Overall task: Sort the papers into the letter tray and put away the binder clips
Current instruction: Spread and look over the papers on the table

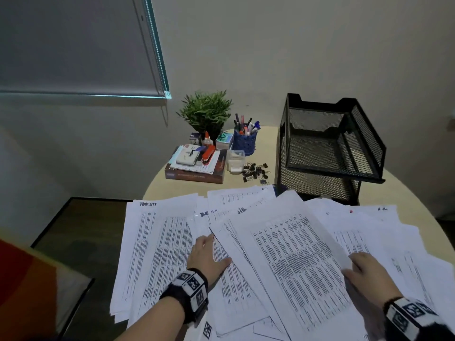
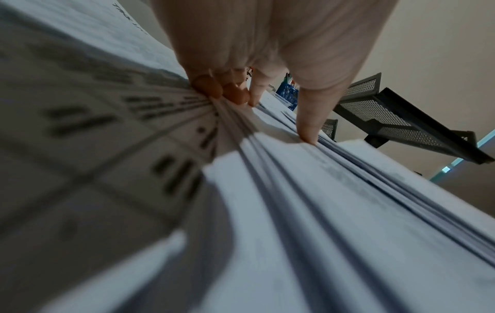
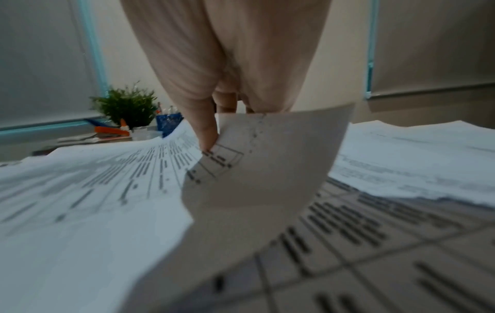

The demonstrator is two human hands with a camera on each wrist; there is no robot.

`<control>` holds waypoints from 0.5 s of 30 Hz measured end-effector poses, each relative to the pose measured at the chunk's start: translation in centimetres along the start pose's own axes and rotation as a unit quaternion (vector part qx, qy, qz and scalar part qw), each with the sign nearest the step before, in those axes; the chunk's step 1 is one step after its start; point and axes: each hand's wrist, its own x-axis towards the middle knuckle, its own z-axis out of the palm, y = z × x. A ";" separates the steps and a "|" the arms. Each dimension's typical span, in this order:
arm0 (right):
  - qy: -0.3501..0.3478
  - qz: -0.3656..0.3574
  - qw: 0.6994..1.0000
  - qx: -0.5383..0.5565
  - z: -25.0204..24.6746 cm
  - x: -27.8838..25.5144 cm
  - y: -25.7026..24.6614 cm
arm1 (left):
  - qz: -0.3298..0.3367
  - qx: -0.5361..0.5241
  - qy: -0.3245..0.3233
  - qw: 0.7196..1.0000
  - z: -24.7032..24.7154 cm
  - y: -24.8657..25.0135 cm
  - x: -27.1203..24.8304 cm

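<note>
1. Both hands are working the papers (image 1: 290, 254) spread over the worktop (image 1: 268, 143).
2. Left hand (image 1: 205, 254) is pinching a stack's edge; right hand (image 1: 366, 271) is pinching one curling sheet (image 3: 267, 161).
3. Binder clips (image 1: 254, 171) are sitting loose beside the letter tray (image 1: 330, 146) (black mesh).

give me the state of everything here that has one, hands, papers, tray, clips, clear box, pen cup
left hand: fingers under the edge of a sheaf, thumb on top
right hand: pinches a lifted sheet edge
papers: loose, spread overlapping on the table
letter tray: tiers look empty
binder clips: loose pile on the table
clear box: whether lidded is unclear
pen cup: upright, full of pens
</note>
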 end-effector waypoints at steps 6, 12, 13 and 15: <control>-0.034 0.039 0.999 -0.002 -0.6 0.1 -0.2 | -0.046 -0.142 -0.002 0.989 -1.0 0.3 2.1; -0.048 0.072 0.987 0.135 -1.0 -1.1 0.5 | -0.060 -0.168 -0.004 0.984 -1.3 1.1 3.1; -0.043 0.077 0.986 0.144 -0.9 -1.2 0.4 | -0.058 -0.161 0.000 0.985 -1.2 1.1 3.2; -0.037 0.088 0.981 0.172 -0.5 -1.3 0.0 | -0.061 -0.129 0.000 0.990 -1.0 1.3 3.2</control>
